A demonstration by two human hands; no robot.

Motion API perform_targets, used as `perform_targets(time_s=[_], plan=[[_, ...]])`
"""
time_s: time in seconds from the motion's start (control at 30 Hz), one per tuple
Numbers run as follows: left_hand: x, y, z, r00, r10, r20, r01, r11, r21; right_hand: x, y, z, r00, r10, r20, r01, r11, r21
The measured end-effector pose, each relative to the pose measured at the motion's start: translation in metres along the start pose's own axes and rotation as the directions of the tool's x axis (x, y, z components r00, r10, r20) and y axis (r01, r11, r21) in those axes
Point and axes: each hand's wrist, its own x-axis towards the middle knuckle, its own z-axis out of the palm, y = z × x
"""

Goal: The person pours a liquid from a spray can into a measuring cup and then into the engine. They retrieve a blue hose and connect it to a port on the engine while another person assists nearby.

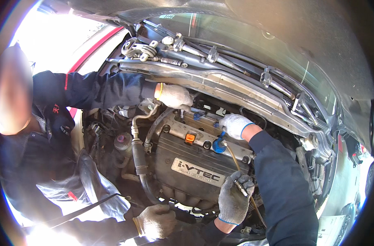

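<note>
My left hand (235, 201), in a grey knit glove, is closed on a small metal spark plug (240, 188) in front of the engine cover (187, 153). Across the back of the engine reaches my right hand (235, 126), in a white glove with a blue cuff, its fingers curled down. Just below those fingers a blue stem runs to a round blue piece (219, 145) on the engine top; what the fingertips grip is hidden. A thin brownish rod (233, 157) slants from beside the blue piece down past my left hand.
A co-worker (31, 143) leans in from the left. One of their gloved hands (175, 97) is at the engine's rear, another (157, 221) near its front. An orange cap (190, 138) sits on the engine. Wiper linkage (232, 63) lies along the cowl; the raised hood (318, 37) hangs overhead.
</note>
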Motion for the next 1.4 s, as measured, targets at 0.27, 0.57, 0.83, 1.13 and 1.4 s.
perform_targets(time_s=[0.27,0.57,0.83,1.13,1.4], plan=[[-0.002,0.002,0.008,0.998,-0.032,0.048,0.033,0.999,-0.029,0.000,-0.004,-0.002,0.995,0.019,0.098,-0.020,1.000,0.014],[-0.004,0.002,0.014,0.999,-0.041,-0.001,0.041,0.996,-0.084,0.002,-0.006,0.003,0.997,0.070,0.037,-0.073,0.994,0.078],[-0.002,0.002,0.015,0.992,-0.087,0.087,0.103,0.974,-0.201,0.004,-0.010,-0.004,0.993,0.095,0.077,-0.098,0.994,0.043],[-0.003,0.004,0.017,0.995,-0.092,0.046,0.098,0.985,-0.146,0.004,-0.011,-0.005,0.997,0.068,0.042,-0.068,0.998,0.004],[-0.005,0.003,0.016,0.996,-0.083,0.043,0.089,0.983,-0.158,0.005,-0.006,0.010,0.995,-0.095,0.019,0.094,0.897,-0.432]])
